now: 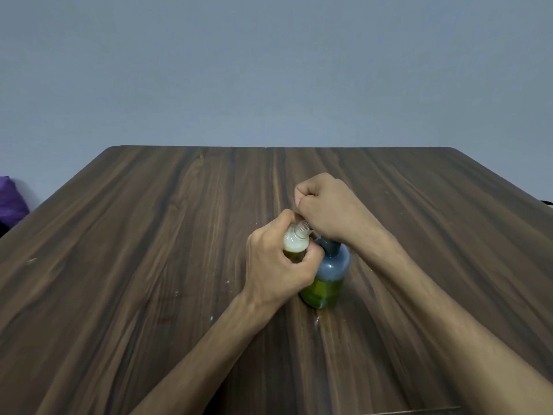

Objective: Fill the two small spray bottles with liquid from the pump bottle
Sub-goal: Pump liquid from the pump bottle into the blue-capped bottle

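Observation:
A clear pump bottle (327,277) stands near the middle of the wooden table (149,250), its lower part holding green-yellow liquid. My right hand (324,208) is curled over the pump head and covers it. My left hand (276,265) grips a small clear spray bottle (296,242) with its threaded neck uncapped. It is tilted toward the pump's spout, right under my right hand. White foam sits above yellowish liquid inside the small bottle. Only one small spray bottle shows; no cap is visible.
A small wet streak (317,320) lies on the table just in front of the pump bottle. A purple object (10,199) sits beyond the table's left edge. A plain grey wall rises behind the table.

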{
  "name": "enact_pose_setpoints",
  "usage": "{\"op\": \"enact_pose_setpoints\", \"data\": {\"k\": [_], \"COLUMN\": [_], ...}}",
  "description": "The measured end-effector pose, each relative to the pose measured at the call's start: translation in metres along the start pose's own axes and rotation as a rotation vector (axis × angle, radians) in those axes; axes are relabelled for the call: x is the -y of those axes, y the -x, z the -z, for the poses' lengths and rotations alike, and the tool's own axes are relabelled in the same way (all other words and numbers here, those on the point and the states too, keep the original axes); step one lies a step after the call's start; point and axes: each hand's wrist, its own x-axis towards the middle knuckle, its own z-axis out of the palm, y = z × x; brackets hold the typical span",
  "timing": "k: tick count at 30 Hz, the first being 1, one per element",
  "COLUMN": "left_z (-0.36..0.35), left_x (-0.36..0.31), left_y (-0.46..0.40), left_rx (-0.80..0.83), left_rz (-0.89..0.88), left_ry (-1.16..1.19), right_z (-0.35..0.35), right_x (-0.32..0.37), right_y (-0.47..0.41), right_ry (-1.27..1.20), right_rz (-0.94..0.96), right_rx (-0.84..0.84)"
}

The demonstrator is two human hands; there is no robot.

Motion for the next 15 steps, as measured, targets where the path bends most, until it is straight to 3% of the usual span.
{"op": "enact_pose_setpoints", "data": {"k": [15], "left_z": [-0.0005], "left_x": [-0.0005], "left_y": [-0.0001], "left_rx": [0.007], "left_rz": [-0.008], "left_ry": [0.003], "right_z": [0.0034], "right_x": [0.002], "right_y": [-0.0002], "right_ry": [-0.028], "right_rz": [0.024], "right_rx": [-0.021]}}
